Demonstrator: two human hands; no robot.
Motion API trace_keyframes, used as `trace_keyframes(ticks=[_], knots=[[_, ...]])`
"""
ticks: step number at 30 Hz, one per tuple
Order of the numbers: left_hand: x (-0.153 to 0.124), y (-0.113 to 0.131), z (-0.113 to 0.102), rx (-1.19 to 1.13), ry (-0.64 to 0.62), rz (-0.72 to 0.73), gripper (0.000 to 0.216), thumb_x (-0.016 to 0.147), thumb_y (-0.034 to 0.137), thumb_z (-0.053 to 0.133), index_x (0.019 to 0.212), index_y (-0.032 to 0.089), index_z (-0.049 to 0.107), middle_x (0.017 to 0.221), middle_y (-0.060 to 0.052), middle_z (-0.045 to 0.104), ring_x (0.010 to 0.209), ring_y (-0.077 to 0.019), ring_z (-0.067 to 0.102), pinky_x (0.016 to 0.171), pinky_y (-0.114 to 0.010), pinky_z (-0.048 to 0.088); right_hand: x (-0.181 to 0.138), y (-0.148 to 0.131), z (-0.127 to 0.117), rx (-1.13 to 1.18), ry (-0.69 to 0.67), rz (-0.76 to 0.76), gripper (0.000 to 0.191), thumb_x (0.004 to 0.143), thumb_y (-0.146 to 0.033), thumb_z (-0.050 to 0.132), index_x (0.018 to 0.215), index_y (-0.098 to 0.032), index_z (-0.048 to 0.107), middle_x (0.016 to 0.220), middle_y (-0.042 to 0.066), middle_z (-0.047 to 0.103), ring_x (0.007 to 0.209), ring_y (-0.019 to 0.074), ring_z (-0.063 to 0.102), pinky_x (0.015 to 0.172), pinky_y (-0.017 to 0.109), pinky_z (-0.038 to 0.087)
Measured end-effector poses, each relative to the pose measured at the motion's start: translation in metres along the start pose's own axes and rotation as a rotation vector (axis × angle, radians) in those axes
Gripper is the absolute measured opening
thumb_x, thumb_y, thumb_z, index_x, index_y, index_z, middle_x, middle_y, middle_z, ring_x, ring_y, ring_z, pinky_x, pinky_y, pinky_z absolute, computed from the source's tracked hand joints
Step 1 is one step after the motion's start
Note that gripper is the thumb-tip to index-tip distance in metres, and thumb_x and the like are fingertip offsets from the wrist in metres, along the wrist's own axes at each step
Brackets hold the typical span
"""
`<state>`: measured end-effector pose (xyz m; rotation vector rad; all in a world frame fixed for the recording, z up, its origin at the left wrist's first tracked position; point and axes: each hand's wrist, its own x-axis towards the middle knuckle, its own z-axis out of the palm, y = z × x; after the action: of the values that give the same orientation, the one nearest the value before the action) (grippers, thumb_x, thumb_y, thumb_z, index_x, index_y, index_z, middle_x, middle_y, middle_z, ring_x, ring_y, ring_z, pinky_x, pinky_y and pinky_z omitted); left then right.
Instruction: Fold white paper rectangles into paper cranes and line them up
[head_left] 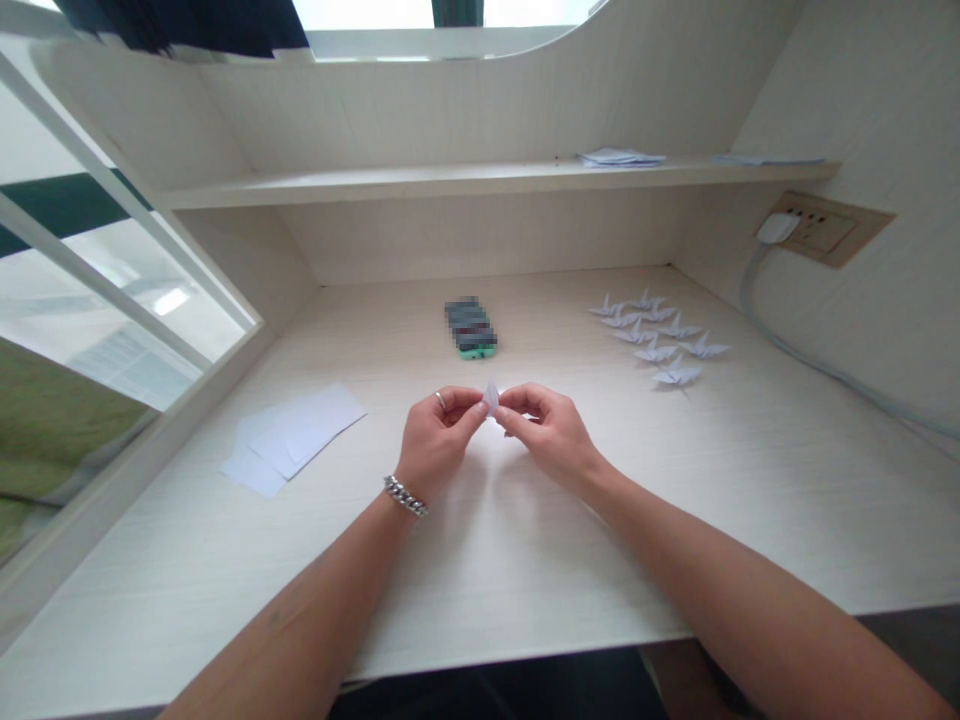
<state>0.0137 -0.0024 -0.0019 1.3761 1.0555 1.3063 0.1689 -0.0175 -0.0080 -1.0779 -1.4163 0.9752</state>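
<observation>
A small piece of folded white paper [491, 397] is held upright between my two hands, over the middle of the desk. My left hand [442, 432] pinches its left side between thumb and fingers; a ring and a chain bracelet show on this hand and wrist. From the other side, my right hand [550, 430] grips the paper's right edge in the same way. The lower part of the fold is partly hidden by my thumbs. To the right, several white paper cranes [677, 373] stand grouped on the desk.
Loose white paper sheets [307, 435] overlap on the left. A phone with a green edge [472, 328], its screen blurred, lies beyond my hands. Above runs a shelf [420, 186] with a paper stack [621, 158]. A cable [817, 365] drops from the wall socket [832, 228] along the right.
</observation>
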Motion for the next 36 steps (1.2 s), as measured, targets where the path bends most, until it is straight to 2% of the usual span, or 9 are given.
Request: trace_keyframes(ticks=[5, 10, 18, 23, 26, 29, 36], knots=[[-0.0033, 0.0016, 0.0031, 0.042, -0.057, 0.024, 0.019, 0.070, 0.028, 0.077, 0.079, 0.013, 0.069, 0.076, -0.004, 0.071, 0.071, -0.0157, 0.067, 0.069, -0.028, 0.054, 0.0015, 0.0033, -0.0005, 0.054, 0.044, 0.020, 0.024, 0.076, -0.039, 0.071, 0.082, -0.016, 0.067, 0.080, 0.005, 0.069, 0.075, 0.0176, 0.064, 0.066, 0.030, 0.052], [-0.0032, -0.0007, 0.0042, 0.010, -0.012, 0.018, 0.020, 0.070, 0.026, 0.076, 0.081, 0.014, 0.067, 0.077, -0.003, 0.070, 0.070, -0.0147, 0.066, 0.068, -0.026, 0.054, 0.0023, 0.0075, 0.0009, 0.112, 0.018, 0.034, 0.024, 0.076, -0.038, 0.070, 0.080, -0.015, 0.068, 0.077, 0.005, 0.068, 0.072, 0.0167, 0.062, 0.064, 0.030, 0.051], [-0.0038, 0.0007, 0.0057, -0.027, -0.031, -0.005, 0.023, 0.068, 0.027, 0.078, 0.080, 0.013, 0.066, 0.077, -0.004, 0.069, 0.072, -0.0151, 0.066, 0.070, -0.028, 0.055, 0.0049, 0.0073, 0.0036, 0.312, 0.066, 0.109, 0.033, 0.062, -0.036, 0.081, 0.081, -0.015, 0.064, 0.076, 0.003, 0.068, 0.070, 0.0160, 0.063, 0.067, 0.030, 0.052], [-0.0055, 0.0019, 0.0071, -0.044, -0.058, 0.016, 0.026, 0.068, 0.026, 0.079, 0.085, 0.014, 0.062, 0.076, -0.003, 0.068, 0.073, -0.0144, 0.066, 0.070, -0.026, 0.055, 0.0055, 0.0050, 0.0018, 0.333, 0.071, 0.134, 0.038, 0.059, -0.035, 0.083, 0.085, -0.015, 0.064, 0.073, 0.003, 0.068, 0.069, 0.0160, 0.063, 0.066, 0.031, 0.051], [-0.0067, 0.0026, 0.0074, -0.033, -0.076, 0.024, 0.026, 0.070, 0.026, 0.077, 0.087, 0.015, 0.060, 0.074, -0.002, 0.067, 0.070, -0.0139, 0.065, 0.067, -0.026, 0.054, 0.0054, 0.0027, 0.0006, 0.343, 0.014, 0.202, 0.039, 0.059, -0.038, 0.082, 0.086, -0.015, 0.067, 0.073, 0.003, 0.068, 0.068, 0.0157, 0.062, 0.067, 0.031, 0.051], [-0.0077, 0.0026, 0.0071, 0.016, -0.083, 0.037, 0.025, 0.072, 0.026, 0.075, 0.088, 0.015, 0.059, 0.073, -0.002, 0.066, 0.068, -0.0136, 0.064, 0.066, -0.026, 0.053, 0.0054, 0.0026, 0.0001, 0.303, -0.033, 0.239, 0.033, 0.062, -0.042, 0.079, 0.079, -0.015, 0.068, 0.073, 0.002, 0.067, 0.067, 0.0141, 0.061, 0.066, 0.030, 0.050], [-0.0077, 0.0005, 0.0054, 0.097, -0.107, 0.080, 0.022, 0.075, 0.026, 0.072, 0.090, 0.016, 0.059, 0.074, -0.002, 0.066, 0.069, -0.0142, 0.064, 0.067, -0.027, 0.053, 0.0054, 0.0033, -0.0008, 0.229, -0.054, 0.189, 0.031, 0.067, -0.044, 0.075, 0.074, -0.015, 0.065, 0.069, 0.000, 0.063, 0.064, 0.0120, 0.057, 0.063, 0.027, 0.049]])
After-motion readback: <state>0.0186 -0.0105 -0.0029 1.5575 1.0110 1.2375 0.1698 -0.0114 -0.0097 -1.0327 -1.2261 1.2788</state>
